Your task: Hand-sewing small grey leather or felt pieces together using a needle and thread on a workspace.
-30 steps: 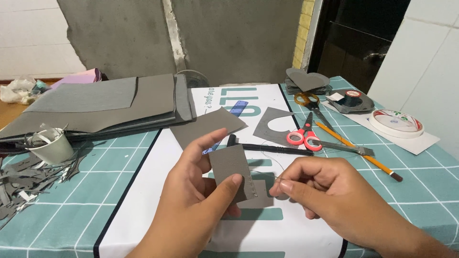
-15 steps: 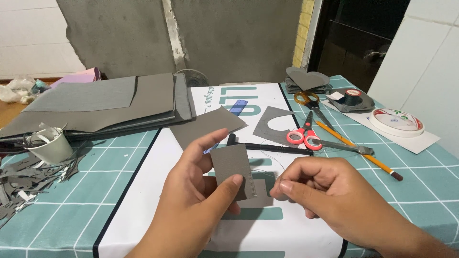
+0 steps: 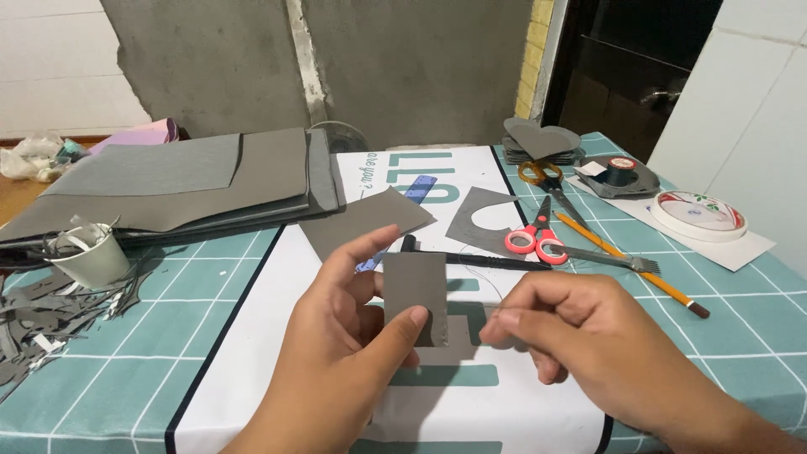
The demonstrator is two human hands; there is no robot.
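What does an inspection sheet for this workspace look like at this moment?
Surface: teal grid mat with a white banner across it.
Job's things: small grey card, upright in the left hand; right hand pinching near its lower right corner.
Clutter: grey sheets, paper cup, grey scraps, red scissors, pencil, tape roll.
Grip: left shut on card; right's contact unclear.
Cables: nothing seen.
Surroundings: bare grey wall, dark doorway.

I see open white mat (image 3: pixel 277 336) on my left side. Ahead, a black stick (image 3: pixel 479 261), red scissors (image 3: pixel 538 235) and a pencil (image 3: pixel 622 261) block the way. Gray scraps (image 3: pixel 42 319) and a cup (image 3: pixel 92 256) crowd the far left.
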